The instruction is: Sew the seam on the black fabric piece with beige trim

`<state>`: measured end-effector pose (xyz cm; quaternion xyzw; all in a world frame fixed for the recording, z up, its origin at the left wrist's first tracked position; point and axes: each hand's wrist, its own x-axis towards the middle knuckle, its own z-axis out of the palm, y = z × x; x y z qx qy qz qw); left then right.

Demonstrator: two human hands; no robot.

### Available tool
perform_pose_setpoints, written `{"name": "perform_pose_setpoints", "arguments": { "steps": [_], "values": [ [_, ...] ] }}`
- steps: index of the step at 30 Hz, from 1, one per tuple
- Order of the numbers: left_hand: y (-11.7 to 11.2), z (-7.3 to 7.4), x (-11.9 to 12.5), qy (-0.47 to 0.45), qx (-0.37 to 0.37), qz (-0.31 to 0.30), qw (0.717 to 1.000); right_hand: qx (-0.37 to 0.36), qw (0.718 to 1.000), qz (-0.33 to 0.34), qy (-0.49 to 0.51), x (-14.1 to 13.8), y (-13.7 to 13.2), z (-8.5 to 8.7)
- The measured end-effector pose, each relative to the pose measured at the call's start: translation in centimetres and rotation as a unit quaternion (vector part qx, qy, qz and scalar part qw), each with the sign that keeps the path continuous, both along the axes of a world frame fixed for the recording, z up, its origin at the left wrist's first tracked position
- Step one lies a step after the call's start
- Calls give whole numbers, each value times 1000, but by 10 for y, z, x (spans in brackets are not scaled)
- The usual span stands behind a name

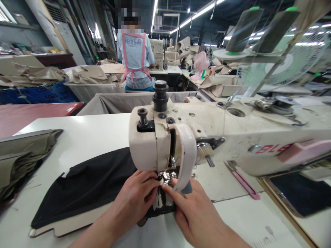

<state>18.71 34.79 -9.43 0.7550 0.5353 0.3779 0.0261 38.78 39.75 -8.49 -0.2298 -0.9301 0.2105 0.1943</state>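
A black fabric piece (88,182) with a beige layer along its near edge lies on the white table, running under the head of the sewing machine (143,144). My left hand (139,194) pinches the fabric close to the metal presser foot (168,177), thumb and forefinger together. On the other side of the needle area, my right hand (193,210) holds the cloth, its forefinger reaching to the foot and its other fingers curled. The white curved guard (187,155) covers part of the right fingers. The exact stitching point is hidden between the fingertips.
Pink-handled snips (243,181) and a phone (302,193) lie right of the machine. Folded olive fabric (26,158) is stacked at the left. Thread cones (243,31) stand at upper right. Beyond a cloth-lined bin (116,101), a person (136,51) sits facing away.
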Motion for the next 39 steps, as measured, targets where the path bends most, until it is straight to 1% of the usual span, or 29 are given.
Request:
{"name": "perform_pose_setpoints", "arguments": {
  "steps": [4, 8, 11, 13, 15, 18, 20, 22, 27, 33, 39],
  "values": [
    [-1, -4, 0, -22, -8, 16, 1000, 46, 998, 25, -41, -1, 6, 8],
    [-1, -5, 1, -29, -6, 34, 999, 62, 996, 50, -27, -4, 13, 9],
    [-2, -3, 0, -6, -30, 46, 998, 97, 994, 39, 9, -8, 14, 5],
    [-1, -3, -2, 10, -53, 63, 997, 114, 993, 22, 16, -10, 13, 1],
    [2, -5, -2, 9, -50, 81, 995, 106, 994, 9, 12, -12, 12, 0],
    [9, -7, 0, 8, -42, 110, 993, 76, 997, 9, -3, -12, 11, 1],
    [14, -6, 1, 21, -39, 135, 990, 70, 997, 10, -9, -10, 11, 2],
    [17, -3, 2, 34, -23, 147, 988, 73, 997, 13, -5, -8, 12, 2],
    [21, 4, 0, 41, -6, 135, 990, 66, 997, 23, 29, -6, 12, -1],
    [20, 4, -2, 17, -6, 112, 993, 70, 996, 21, 49, -6, 11, 0],
    [19, 3, -9, -10, -67, 85, 994, 77, 996, 18, 35, -5, 7, 0]
  ]
}}
